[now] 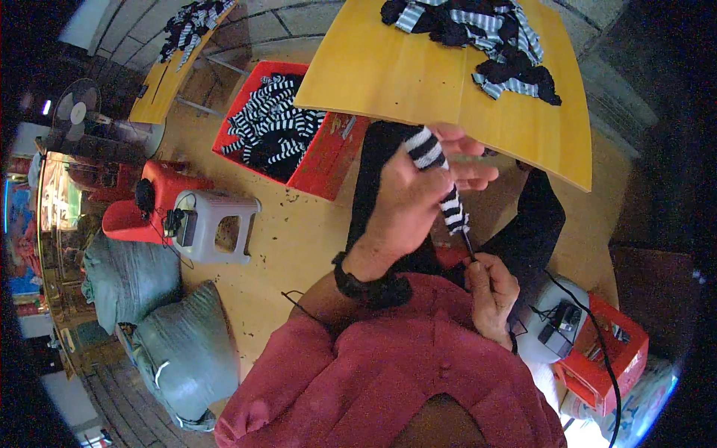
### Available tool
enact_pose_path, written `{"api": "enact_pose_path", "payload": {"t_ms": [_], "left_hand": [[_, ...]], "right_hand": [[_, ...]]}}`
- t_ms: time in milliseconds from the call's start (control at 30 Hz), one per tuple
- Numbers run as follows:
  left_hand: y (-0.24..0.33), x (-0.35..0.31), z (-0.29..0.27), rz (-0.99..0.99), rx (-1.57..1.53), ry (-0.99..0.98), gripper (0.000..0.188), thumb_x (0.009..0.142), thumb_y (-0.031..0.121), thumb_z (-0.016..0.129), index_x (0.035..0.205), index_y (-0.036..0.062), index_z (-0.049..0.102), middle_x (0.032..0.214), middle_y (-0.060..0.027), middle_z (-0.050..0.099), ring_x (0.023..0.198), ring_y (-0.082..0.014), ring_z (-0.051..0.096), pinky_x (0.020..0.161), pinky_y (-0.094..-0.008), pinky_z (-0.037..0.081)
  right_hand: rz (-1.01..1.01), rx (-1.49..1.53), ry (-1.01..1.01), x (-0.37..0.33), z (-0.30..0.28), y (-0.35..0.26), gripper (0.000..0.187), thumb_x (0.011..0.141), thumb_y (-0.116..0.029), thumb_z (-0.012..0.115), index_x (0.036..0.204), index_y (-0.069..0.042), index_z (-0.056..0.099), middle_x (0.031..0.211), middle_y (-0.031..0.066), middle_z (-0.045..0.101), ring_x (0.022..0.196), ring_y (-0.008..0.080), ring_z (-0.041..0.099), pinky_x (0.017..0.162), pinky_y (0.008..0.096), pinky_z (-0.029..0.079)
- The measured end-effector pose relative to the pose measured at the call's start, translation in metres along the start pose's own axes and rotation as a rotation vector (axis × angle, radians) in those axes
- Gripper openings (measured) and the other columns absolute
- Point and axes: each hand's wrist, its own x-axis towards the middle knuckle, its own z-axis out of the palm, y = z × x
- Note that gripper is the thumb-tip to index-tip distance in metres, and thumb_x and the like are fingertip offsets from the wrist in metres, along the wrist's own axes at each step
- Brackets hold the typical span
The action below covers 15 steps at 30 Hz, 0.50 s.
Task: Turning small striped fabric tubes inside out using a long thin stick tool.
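My left hand (418, 201) is raised in front of me and grips a black-and-white striped knitted piece (441, 179) that hangs down from its fingers. Lower and close to my chest, my right hand (493, 295) pinches a thin dark thread or needle (467, 245) that runs up to the lower end of the striped piece. A black band sits on my left wrist. I wear a red shirt and dark trousers.
A yellow wooden table (418, 75) ahead carries a heap of striped pieces (485, 37). A red crate (328, 160) of the same pieces stands on the floor at left, beside a white stool (216, 224), red stool and grey sacks (179, 343). Another red crate (612, 351) sits at right.
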Motion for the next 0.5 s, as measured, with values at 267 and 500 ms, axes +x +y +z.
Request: {"api": "enact_pose_path", "payload": {"t_ms": [267, 500], "left_hand": [[0.012, 0.007, 0.007, -0.016, -0.136, -0.170, 0.032, 0.096, 0.032, 0.041, 0.070, 0.0123, 0.039, 0.051, 0.0039, 0.031, 0.040, -0.0064, 0.025, 0.041, -0.0239, 0.025], [-0.012, -0.019, 0.018, -0.070, -0.085, -0.113, 0.036, 0.095, 0.028, 0.042, 0.063, 0.0132, 0.033, 0.047, 0.0035, 0.028, 0.037, -0.0073, 0.022, 0.038, -0.0255, 0.021]], "right_hand": [[0.018, 0.042, 0.019, -0.012, -0.004, 0.003, 0.010, 0.082, -0.002, 0.056, 0.091, 0.001, 0.061, 0.065, 0.0071, 0.060, 0.055, 0.0107, 0.054, 0.051, 0.0252, 0.042], [0.122, 0.191, 0.035, -0.016, 0.000, -0.003, 0.010, 0.082, -0.005, 0.058, 0.088, 0.001, 0.063, 0.066, 0.0047, 0.060, 0.057, 0.0098, 0.054, 0.052, 0.0249, 0.042]]}}
